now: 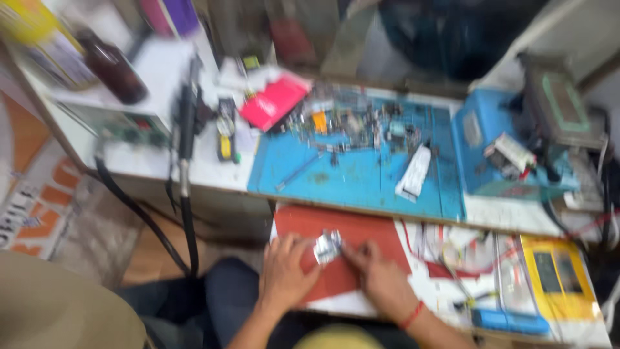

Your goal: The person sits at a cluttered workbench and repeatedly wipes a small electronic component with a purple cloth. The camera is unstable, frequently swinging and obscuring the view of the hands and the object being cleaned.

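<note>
The whole view is smeared by motion blur, with nothing sharp. Light is bright, even and soft, leaving only faint shadows. White parts of the table (213, 169) look washed out; the top right corner lies dark.

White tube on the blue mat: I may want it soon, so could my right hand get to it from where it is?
Probably yes: the right hand rests on the red pad, and the white tube lies uncovered just beyond.
</note>
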